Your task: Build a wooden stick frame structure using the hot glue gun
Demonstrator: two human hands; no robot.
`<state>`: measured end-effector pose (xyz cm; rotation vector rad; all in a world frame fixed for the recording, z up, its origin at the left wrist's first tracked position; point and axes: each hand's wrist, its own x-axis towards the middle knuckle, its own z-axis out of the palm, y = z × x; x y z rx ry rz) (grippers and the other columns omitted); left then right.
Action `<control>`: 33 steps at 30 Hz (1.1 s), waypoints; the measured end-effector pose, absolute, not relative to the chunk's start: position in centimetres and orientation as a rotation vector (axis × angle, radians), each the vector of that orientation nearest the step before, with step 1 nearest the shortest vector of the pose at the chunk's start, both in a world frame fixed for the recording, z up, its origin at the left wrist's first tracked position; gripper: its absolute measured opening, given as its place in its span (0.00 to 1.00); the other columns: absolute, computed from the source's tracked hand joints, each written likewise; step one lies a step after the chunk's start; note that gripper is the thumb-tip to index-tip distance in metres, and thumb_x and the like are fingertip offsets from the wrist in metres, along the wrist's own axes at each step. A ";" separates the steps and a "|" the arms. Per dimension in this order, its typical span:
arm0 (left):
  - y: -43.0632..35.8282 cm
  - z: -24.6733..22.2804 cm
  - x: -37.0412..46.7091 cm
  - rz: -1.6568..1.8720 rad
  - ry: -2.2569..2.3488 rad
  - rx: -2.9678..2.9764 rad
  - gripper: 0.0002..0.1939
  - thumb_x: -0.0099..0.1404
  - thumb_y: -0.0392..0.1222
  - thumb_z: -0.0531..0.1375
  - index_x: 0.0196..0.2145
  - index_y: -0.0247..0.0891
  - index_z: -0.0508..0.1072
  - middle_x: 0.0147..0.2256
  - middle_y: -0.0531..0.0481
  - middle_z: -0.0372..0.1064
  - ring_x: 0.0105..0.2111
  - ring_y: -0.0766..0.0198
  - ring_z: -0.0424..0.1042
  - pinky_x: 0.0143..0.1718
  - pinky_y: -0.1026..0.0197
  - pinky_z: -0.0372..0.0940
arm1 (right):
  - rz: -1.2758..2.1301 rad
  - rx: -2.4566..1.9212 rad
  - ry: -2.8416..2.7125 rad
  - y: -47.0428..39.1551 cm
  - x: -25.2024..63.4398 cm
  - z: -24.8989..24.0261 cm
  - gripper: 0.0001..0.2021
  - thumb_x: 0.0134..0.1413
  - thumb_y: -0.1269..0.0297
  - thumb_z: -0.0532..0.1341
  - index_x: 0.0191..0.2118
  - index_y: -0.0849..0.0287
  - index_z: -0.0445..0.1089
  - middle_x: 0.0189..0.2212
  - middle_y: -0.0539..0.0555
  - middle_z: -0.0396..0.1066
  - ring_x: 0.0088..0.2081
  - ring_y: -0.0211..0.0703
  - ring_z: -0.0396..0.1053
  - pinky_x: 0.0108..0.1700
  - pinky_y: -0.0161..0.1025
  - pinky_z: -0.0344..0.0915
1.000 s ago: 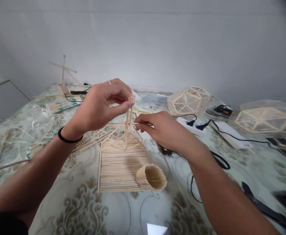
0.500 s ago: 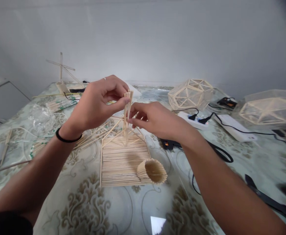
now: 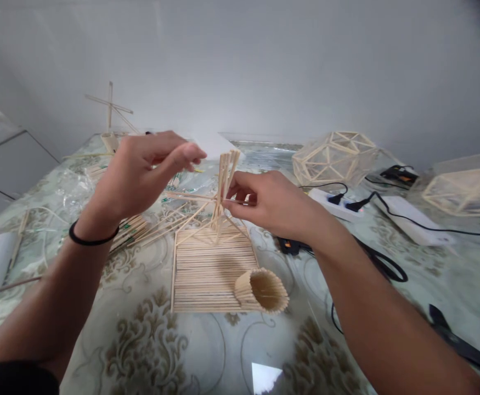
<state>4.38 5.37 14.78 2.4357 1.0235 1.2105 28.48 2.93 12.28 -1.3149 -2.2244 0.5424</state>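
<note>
A bundle of thin wooden sticks (image 3: 225, 178) stands upright over the back of a flat stick panel (image 3: 210, 269), with other sticks slanting out from its lower part. My right hand (image 3: 252, 197) pinches the bundle from the right side. To the left of the bundle and apart from it is my left hand (image 3: 157, 164), raised, its thumb against the curled fingers; whether anything small is between them is hidden. A round cup made of sticks (image 3: 262, 291) rests at the panel's front right corner.
Loose sticks (image 3: 135, 230) and clear plastic (image 3: 69, 189) lie at the left. Behind on the right are a stick-framed dome (image 3: 334, 159), a power strip (image 3: 334, 204) with black plugs, and a white box (image 3: 412, 219). A stick cross (image 3: 110, 104) stands at the back left.
My left hand has let go of the top of the stick bundle and moved left. My right hand remains at the bundle. The view has shifted slightly left.
</note>
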 end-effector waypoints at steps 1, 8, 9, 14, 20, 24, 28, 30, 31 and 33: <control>5.3 14.3 3.8 1.176 1.064 2.372 0.18 0.77 0.52 0.59 0.41 0.41 0.85 0.36 0.48 0.84 0.36 0.63 0.81 0.39 0.60 0.72 | 0.550 -1.316 -2.225 2.9 28.5 12.3 0.03 0.60 0.65 0.66 0.37 0.58 0.76 0.29 0.49 0.78 0.29 0.40 0.72 0.32 0.36 0.60; 5.0 11.2 1.7 1.212 1.289 2.168 0.07 0.70 0.42 0.66 0.36 0.39 0.84 0.32 0.52 0.83 0.33 0.64 0.81 0.38 0.64 0.72 | 0.599 -1.304 -2.148 2.8 28.7 11.4 0.05 0.61 0.62 0.66 0.39 0.57 0.77 0.29 0.50 0.79 0.29 0.41 0.72 0.34 0.38 0.63; 5.0 11.3 1.8 1.228 1.308 2.177 0.08 0.70 0.42 0.66 0.34 0.39 0.84 0.31 0.52 0.83 0.32 0.65 0.80 0.37 0.64 0.71 | 0.603 -1.299 -2.139 2.8 28.7 11.3 0.06 0.61 0.62 0.66 0.39 0.57 0.77 0.29 0.50 0.78 0.29 0.41 0.72 0.34 0.39 0.64; 4.5 12.3 3.8 0.930 1.216 2.572 0.07 0.68 0.46 0.70 0.37 0.41 0.86 0.37 0.49 0.86 0.39 0.58 0.82 0.43 0.58 0.70 | 0.659 -1.240 -2.109 2.8 28.7 11.0 0.05 0.61 0.62 0.65 0.41 0.55 0.77 0.32 0.50 0.80 0.31 0.41 0.73 0.34 0.38 0.66; 4.5 12.6 6.8 0.773 1.129 2.584 0.02 0.65 0.36 0.72 0.37 0.40 0.85 0.33 0.52 0.85 0.34 0.60 0.83 0.37 0.61 0.67 | 0.654 -1.269 -2.034 2.6 28.8 10.6 0.06 0.59 0.64 0.67 0.41 0.55 0.74 0.33 0.49 0.83 0.31 0.43 0.76 0.34 0.38 0.68; 4.9 12.7 7.0 0.769 1.041 2.499 0.03 0.65 0.34 0.71 0.36 0.40 0.84 0.33 0.56 0.85 0.35 0.64 0.83 0.37 0.65 0.68 | 0.561 -1.260 -2.058 2.4 29.0 10.5 0.04 0.59 0.63 0.67 0.40 0.54 0.74 0.33 0.50 0.82 0.34 0.46 0.79 0.36 0.40 0.69; 5.0 12.7 7.0 0.708 1.035 2.445 0.01 0.66 0.37 0.70 0.37 0.40 0.83 0.35 0.55 0.85 0.36 0.63 0.84 0.37 0.65 0.69 | 0.578 -1.285 -2.057 2.4 29.1 10.6 0.06 0.60 0.62 0.67 0.42 0.53 0.74 0.35 0.49 0.83 0.37 0.49 0.81 0.38 0.42 0.69; 5.0 12.6 7.0 0.679 1.037 2.415 0.02 0.67 0.38 0.70 0.37 0.39 0.81 0.35 0.55 0.85 0.36 0.64 0.83 0.37 0.65 0.70 | 0.604 -1.307 -2.030 2.4 29.2 10.6 0.11 0.59 0.60 0.68 0.47 0.51 0.74 0.35 0.49 0.83 0.38 0.50 0.81 0.37 0.42 0.70; 5.0 12.6 7.0 0.667 1.039 2.401 0.02 0.67 0.39 0.70 0.37 0.39 0.81 0.35 0.55 0.85 0.36 0.64 0.83 0.37 0.65 0.70 | 0.608 -1.316 -2.016 2.4 29.2 10.6 0.13 0.58 0.59 0.69 0.49 0.51 0.74 0.35 0.50 0.83 0.38 0.51 0.82 0.37 0.42 0.70; 5.0 12.6 7.0 0.652 1.062 2.389 0.04 0.68 0.40 0.69 0.37 0.39 0.80 0.34 0.55 0.84 0.35 0.64 0.83 0.36 0.65 0.70 | 0.597 -1.321 -1.998 2.4 29.3 10.5 0.13 0.58 0.58 0.69 0.48 0.51 0.76 0.35 0.50 0.83 0.37 0.50 0.81 0.36 0.42 0.70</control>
